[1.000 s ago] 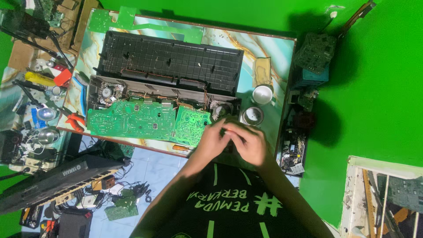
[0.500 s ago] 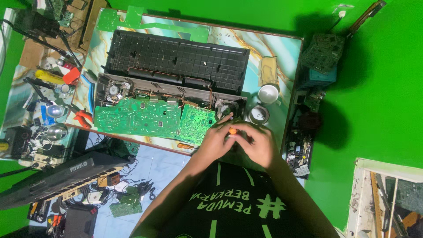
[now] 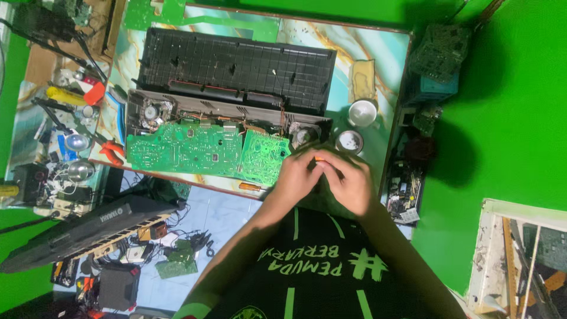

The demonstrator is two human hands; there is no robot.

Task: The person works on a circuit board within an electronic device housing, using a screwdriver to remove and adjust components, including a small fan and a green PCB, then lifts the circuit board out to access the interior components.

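Note:
My left hand (image 3: pixel 297 176) and my right hand (image 3: pixel 349 184) meet at the table's front edge, fingers curled together around a small orange-tipped tool (image 3: pixel 319 159). Which hand carries its weight is unclear. They hover just right of a small green circuit board (image 3: pixel 265 156), which lies beside a larger green circuit board (image 3: pixel 180 147). Both boards sit in an opened black device casing (image 3: pixel 236 68) with a round speaker (image 3: pixel 155 112) at its left end.
Two round tins (image 3: pixel 362 112) (image 3: pixel 349 142) and a yellowish pad (image 3: pixel 361 80) stand right of the casing. Red-handled pliers (image 3: pixel 110 151) lie at the table's left edge. A black keyboard (image 3: pixel 88 227) and loose parts cover the floor at left. A parts tray (image 3: pixel 407 183) sits at right.
The view has drifted slightly, so the table sits a little higher in frame. My hands stay joined at the same spot, and the orange tip shows between my fingers.

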